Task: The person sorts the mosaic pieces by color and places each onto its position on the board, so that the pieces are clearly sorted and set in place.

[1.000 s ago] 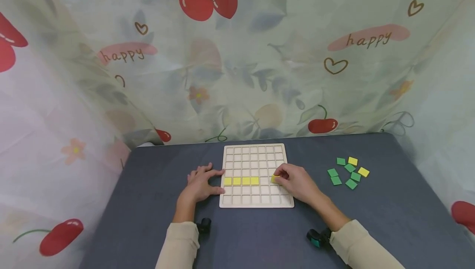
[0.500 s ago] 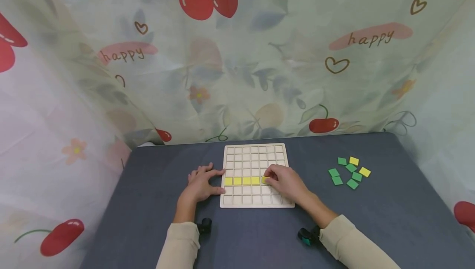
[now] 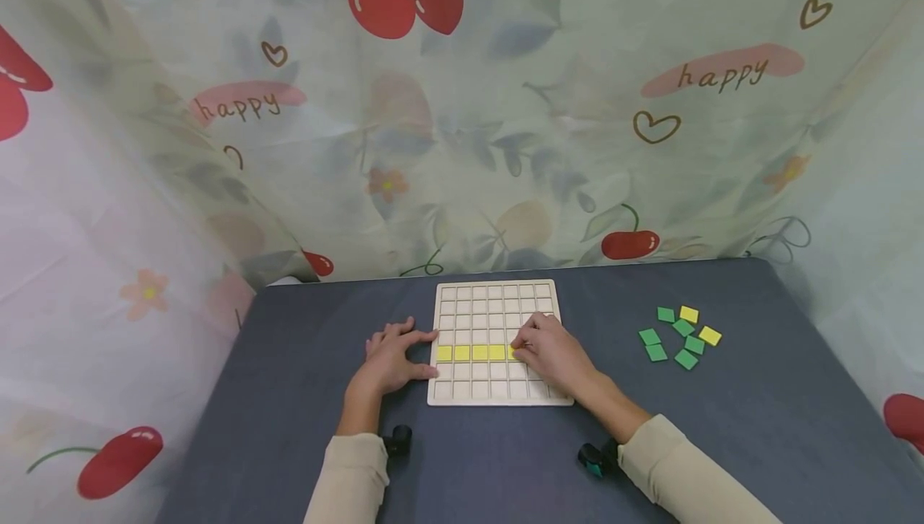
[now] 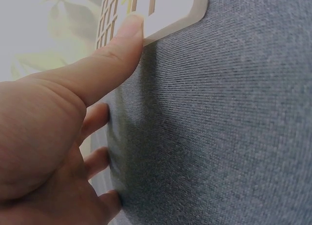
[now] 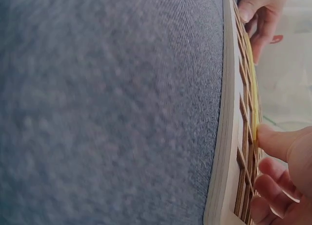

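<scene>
1. On the desk point(image 3: 491, 476), head view: a pale grid board point(image 3: 462, 390) lies flat near the far edge. A row of four yellow tiles point(image 3: 480, 353) fills adjacent cells from the board's left side, third row from the near edge.
2. Head view, right hand point(image 3: 552, 354): the fingers are curled, thumb and fingertips pinching a fifth yellow tile point(image 3: 513, 353) at the next cell of that row. The hand partly covers this tile; whether it is fully seated cannot be told.
3. Head view, left hand point(image 3: 390, 359): the fingers are spread and grasp nothing; index finger and thumb touch the board's left edge.
4. Head view, right side of the desk: six green tiles point(image 3: 656, 352) and two loose yellow tiles point(image 3: 711, 335) lie scattered, well apart from the board.
5. Left wrist view: the left thumb rests on the board's rim near a corner. Other fingertips touch the desk's woven surface.
6. Right wrist view: the board appears nearly edge-on. The right thumb touches the near end of the yellow row; the remaining fingers are bent beside the cells.
</scene>
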`<state>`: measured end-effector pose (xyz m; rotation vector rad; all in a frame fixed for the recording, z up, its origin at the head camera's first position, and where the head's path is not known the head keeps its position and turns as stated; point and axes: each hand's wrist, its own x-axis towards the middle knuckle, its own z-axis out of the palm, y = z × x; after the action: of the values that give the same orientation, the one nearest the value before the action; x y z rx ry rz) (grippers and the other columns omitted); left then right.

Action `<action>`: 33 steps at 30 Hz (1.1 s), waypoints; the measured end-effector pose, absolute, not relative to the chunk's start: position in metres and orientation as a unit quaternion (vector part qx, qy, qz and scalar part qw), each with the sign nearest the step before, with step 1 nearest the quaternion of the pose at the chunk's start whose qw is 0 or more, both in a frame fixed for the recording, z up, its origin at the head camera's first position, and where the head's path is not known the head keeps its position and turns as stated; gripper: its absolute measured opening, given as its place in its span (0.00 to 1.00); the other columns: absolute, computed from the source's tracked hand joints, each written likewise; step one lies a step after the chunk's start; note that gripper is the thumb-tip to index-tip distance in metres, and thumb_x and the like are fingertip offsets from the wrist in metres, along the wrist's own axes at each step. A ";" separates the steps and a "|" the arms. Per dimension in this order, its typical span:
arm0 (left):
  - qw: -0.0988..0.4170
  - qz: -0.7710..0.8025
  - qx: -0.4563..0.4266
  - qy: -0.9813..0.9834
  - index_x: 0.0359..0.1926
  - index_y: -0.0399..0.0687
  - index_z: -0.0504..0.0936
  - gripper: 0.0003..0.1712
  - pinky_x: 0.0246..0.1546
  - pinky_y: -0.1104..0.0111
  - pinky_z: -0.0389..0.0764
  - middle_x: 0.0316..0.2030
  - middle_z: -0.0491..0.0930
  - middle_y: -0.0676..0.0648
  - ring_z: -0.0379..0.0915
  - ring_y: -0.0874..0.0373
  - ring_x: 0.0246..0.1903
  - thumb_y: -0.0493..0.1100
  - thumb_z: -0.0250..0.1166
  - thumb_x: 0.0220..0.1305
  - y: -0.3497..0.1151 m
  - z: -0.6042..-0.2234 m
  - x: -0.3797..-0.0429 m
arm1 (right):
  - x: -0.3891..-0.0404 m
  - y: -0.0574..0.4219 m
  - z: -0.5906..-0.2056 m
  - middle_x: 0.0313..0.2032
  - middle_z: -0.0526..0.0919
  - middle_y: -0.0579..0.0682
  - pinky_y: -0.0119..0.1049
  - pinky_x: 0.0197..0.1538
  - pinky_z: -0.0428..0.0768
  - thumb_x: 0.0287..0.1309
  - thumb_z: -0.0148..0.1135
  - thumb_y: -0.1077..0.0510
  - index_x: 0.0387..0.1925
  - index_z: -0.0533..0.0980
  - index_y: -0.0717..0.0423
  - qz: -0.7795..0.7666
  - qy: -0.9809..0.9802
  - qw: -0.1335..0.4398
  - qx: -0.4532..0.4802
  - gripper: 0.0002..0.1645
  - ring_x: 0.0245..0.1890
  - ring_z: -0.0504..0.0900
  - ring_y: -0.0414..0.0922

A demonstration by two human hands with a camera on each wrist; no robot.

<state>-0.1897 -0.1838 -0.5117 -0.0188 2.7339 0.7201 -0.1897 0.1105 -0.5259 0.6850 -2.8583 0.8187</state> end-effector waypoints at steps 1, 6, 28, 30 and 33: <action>0.157 0.251 -0.007 0.955 0.70 0.70 0.75 0.43 0.78 0.35 0.39 0.81 0.54 0.46 0.42 0.34 0.80 0.56 0.79 0.52 -0.184 -0.511 -0.190 | -0.190 0.111 -0.525 0.38 0.78 0.43 0.35 0.42 0.79 0.61 0.72 0.55 0.36 0.87 0.50 0.262 -0.936 0.048 0.229 0.04 0.40 0.74 0.41; 0.156 0.251 -0.005 0.955 0.70 0.70 0.75 0.42 0.78 0.35 0.39 0.81 0.54 0.46 0.41 0.34 0.80 0.56 0.79 0.52 -0.183 -0.509 -0.190 | -0.190 0.113 -0.523 0.38 0.78 0.44 0.37 0.42 0.77 0.58 0.74 0.56 0.36 0.88 0.49 0.241 -0.935 0.070 0.250 0.04 0.40 0.73 0.42; 0.148 0.238 -0.004 0.960 0.69 0.70 0.75 0.42 0.77 0.34 0.42 0.80 0.56 0.45 0.45 0.34 0.79 0.56 0.79 0.52 -0.183 -0.512 -0.188 | -0.184 0.149 -0.526 0.66 0.71 0.61 0.59 0.60 0.74 0.63 0.68 0.39 0.63 0.76 0.51 0.132 -0.967 0.112 0.189 0.33 0.65 0.69 0.61; 0.148 0.238 -0.005 0.960 0.69 0.71 0.75 0.42 0.77 0.35 0.42 0.80 0.56 0.45 0.45 0.34 0.78 0.56 0.79 0.52 -0.183 -0.511 -0.188 | -0.184 0.155 -0.526 0.68 0.68 0.62 0.62 0.63 0.72 0.64 0.66 0.37 0.66 0.74 0.51 0.125 -0.969 0.109 0.183 0.36 0.68 0.67 0.62; 0.148 0.238 -0.002 0.960 0.69 0.71 0.75 0.42 0.78 0.35 0.42 0.80 0.55 0.45 0.45 0.34 0.78 0.56 0.79 0.52 -0.183 -0.510 -0.188 | -0.185 0.163 -0.525 0.71 0.65 0.63 0.65 0.68 0.68 0.64 0.65 0.35 0.70 0.69 0.52 0.125 -0.971 0.100 0.176 0.42 0.71 0.64 0.64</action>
<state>-0.1876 -0.1827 -0.5104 -0.0052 2.7618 0.6837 -0.1847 0.1630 -0.5248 0.5211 -2.8712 0.3686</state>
